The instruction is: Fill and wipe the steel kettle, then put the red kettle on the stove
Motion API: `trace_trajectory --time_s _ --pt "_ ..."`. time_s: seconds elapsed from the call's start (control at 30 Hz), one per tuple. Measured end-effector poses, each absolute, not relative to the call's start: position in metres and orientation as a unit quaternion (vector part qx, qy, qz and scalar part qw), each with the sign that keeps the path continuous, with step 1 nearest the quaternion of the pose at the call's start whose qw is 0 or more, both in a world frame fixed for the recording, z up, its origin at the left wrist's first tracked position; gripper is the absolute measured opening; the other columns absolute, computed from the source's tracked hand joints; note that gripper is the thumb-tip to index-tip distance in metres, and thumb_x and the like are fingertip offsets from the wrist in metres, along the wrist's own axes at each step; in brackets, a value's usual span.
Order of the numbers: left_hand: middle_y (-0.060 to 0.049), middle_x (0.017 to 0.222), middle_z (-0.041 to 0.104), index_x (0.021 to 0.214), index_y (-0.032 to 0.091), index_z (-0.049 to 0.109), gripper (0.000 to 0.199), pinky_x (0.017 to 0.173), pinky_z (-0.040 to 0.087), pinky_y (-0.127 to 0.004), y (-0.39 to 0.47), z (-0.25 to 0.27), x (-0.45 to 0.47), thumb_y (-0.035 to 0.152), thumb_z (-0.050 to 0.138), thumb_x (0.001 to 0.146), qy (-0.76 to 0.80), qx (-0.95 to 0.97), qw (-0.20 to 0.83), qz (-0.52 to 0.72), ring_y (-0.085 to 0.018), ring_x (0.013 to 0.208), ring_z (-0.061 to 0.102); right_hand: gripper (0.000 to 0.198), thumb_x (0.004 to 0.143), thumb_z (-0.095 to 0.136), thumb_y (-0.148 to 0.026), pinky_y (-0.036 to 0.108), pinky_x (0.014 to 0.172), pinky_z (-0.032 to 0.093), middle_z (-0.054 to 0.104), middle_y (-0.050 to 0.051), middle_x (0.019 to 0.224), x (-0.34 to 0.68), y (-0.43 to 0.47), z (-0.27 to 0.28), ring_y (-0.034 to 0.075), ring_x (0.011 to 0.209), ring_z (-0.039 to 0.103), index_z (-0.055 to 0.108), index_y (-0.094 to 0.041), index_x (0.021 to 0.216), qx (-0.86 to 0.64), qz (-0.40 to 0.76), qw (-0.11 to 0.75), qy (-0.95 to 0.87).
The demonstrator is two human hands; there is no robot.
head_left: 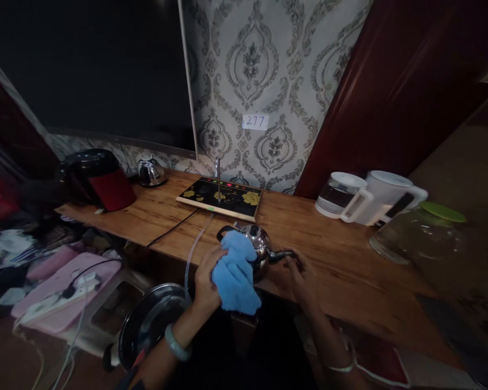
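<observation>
A shiny metal kettle point(262, 244) with a dark lid knob is at the front edge of the wooden counter point(329, 244). My left hand point(207, 276) is closed around a bunched blue cloth point(236, 273), pressed against the kettle's left side. The cloth hides much of the kettle's body and part of its black handle. On the other side, the fingers of my right hand point(302, 276) pinch the tip of the kettle's spout point(280, 254).
Behind the kettle lies a black tea stove panel point(203, 190) with gold flowers and a tap. White-handled glass jugs point(339, 195) and a green-lidded glass pot point(423, 233) stand right. A red-black appliance point(109, 184) and small kettle point(151, 172) stand left; below is a black basin point(146, 319).
</observation>
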State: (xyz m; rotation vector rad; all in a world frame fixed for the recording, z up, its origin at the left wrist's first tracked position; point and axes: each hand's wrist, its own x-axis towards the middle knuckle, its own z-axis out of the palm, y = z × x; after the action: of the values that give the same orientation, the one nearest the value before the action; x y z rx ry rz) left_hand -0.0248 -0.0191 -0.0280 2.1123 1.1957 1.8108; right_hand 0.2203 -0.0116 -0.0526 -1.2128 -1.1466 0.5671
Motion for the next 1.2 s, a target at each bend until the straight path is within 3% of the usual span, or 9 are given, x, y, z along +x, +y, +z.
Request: trace_trajectory --time_s 0.2,0.33,0.53,0.77,0.93,1.07,1.2 --pt "-0.011 0.136 0.058 0.118 0.022 0.065 0.041 0.108 0.041 -0.051 0.013 0.010 0.001 0.023 0.066 0.077 0.405 0.771 0.030 0.490 -0.029 0.125 0.053 0.029 0.083 0.063 -0.044 0.039 0.075 0.058 0.077 0.007 0.099 0.217 -0.013 -0.047 0.023 0.084 0.071 0.074 -0.023 0.100 -0.526 0.241 0.640 -0.506" --pt "-0.011 0.139 0.056 0.118 0.022 0.066 0.041 0.106 0.040 -0.054 0.002 -0.004 0.018 0.020 0.065 0.077 0.425 0.773 -0.030 0.469 -0.033 0.131 0.045 0.026 0.083 0.062 -0.040 0.040 0.080 0.057 0.077 0.006 0.101 0.218 -0.013 -0.047 0.024 0.091 0.070 0.074 -0.024 0.099 -0.525 0.238 0.637 -0.511" --pt "-0.007 0.133 0.063 0.112 0.024 0.067 0.040 0.100 0.039 -0.054 -0.026 -0.038 0.018 0.009 0.058 0.076 0.331 0.829 -0.154 0.425 -0.035 0.136 0.038 0.026 0.084 0.061 -0.041 0.040 0.083 0.057 0.077 0.005 0.099 0.216 -0.013 -0.048 0.023 0.091 0.071 0.073 -0.024 0.101 -0.516 0.252 0.651 -0.497" --pt "-0.004 0.128 0.066 0.114 0.026 0.065 0.038 0.095 0.042 -0.052 -0.026 -0.019 0.009 0.014 0.060 0.077 0.270 0.861 -0.155 0.402 -0.034 0.124 0.049 0.031 0.085 0.062 -0.043 0.044 0.090 0.055 0.076 0.007 0.106 0.219 -0.015 -0.042 0.025 0.099 0.070 0.073 -0.024 0.106 -0.521 0.268 0.631 -0.508" --pt "-0.009 0.137 0.059 0.118 0.024 0.064 0.035 0.103 0.034 -0.060 -0.014 0.010 0.041 0.019 0.058 0.085 0.303 0.881 -0.126 0.342 -0.038 0.132 0.044 0.039 0.089 0.055 -0.050 0.044 0.095 0.052 0.074 0.008 0.113 0.219 -0.016 -0.039 0.026 0.106 0.067 0.071 -0.022 0.110 -0.515 0.252 0.656 -0.491" --pt "-0.009 0.125 0.065 0.107 0.020 0.066 0.024 0.109 0.031 -0.059 -0.011 0.000 0.063 0.017 0.047 0.093 0.304 0.899 -0.155 0.276 -0.033 0.136 0.043 0.038 0.090 0.052 -0.051 0.041 0.092 0.053 0.075 0.008 0.107 0.218 -0.019 -0.040 0.024 0.102 0.068 0.071 -0.021 0.104 -0.525 0.250 0.654 -0.483" --pt "-0.008 0.126 0.065 0.111 0.021 0.065 0.025 0.113 0.027 -0.055 -0.016 -0.027 0.055 0.018 0.046 0.095 0.283 0.901 -0.169 0.282 -0.030 0.139 0.040 0.035 0.086 0.059 -0.049 0.041 0.091 0.053 0.075 0.007 0.104 0.219 -0.021 -0.043 0.024 0.099 0.068 0.071 -0.022 0.103 -0.528 0.263 0.626 -0.510"
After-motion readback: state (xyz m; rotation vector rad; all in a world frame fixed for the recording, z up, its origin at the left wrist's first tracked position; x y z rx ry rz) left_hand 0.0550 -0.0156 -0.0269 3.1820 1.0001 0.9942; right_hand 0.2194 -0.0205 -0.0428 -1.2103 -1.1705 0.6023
